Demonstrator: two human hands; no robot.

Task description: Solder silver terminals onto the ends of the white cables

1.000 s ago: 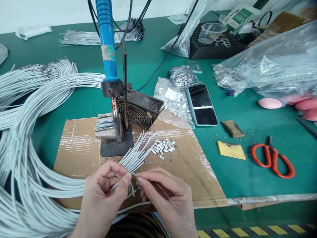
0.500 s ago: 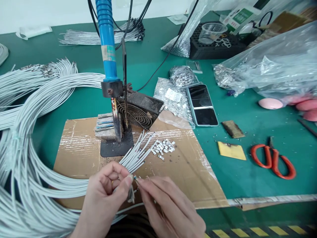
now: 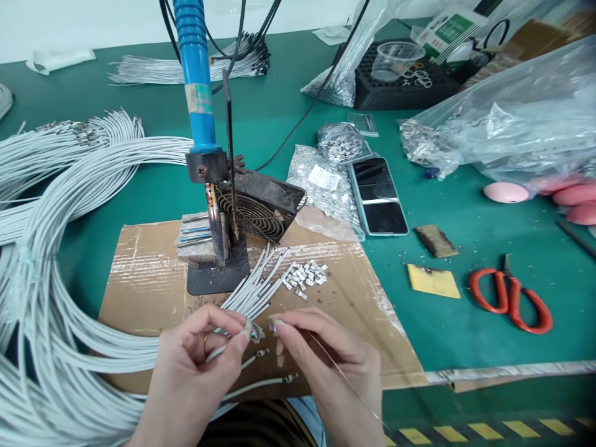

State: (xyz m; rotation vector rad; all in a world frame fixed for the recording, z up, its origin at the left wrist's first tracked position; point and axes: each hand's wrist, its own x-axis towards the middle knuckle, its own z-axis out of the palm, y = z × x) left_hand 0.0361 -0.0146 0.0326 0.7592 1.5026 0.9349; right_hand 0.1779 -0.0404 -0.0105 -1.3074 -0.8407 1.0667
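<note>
My left hand point(image 3: 200, 360) pinches a white cable close to its end, where a frayed, stripped tip point(image 3: 256, 334) with a hint of blue sticks out past the thumb. Just to the right, my right hand point(image 3: 338, 357) is closed, with a small metallic piece point(image 3: 272, 326) at its thumb and fingertip. A thin solder-like wire point(image 3: 347, 380) trails from the same hand toward the lower right. Between the hands is a narrow gap. Below them lie cable ends with small metal connectors point(image 3: 289, 378). Loose white cable ends point(image 3: 254, 288) fan out behind my left hand.
A blue-handled soldering iron point(image 3: 199, 81) stands upright in a holder beside a dark fan point(image 3: 261, 208). Small metal connectors point(image 3: 305, 276) lie on the cardboard point(image 3: 344, 335). Coiled white cables point(image 3: 51, 273) fill the left. A phone point(image 3: 379, 195) and orange-handled scissors point(image 3: 510, 301) lie right.
My right hand has drawn back to the right from the cable tip, opening a gap between the hands. The cable ends with connectors below now show more. My left hand has stayed nearly in place.
</note>
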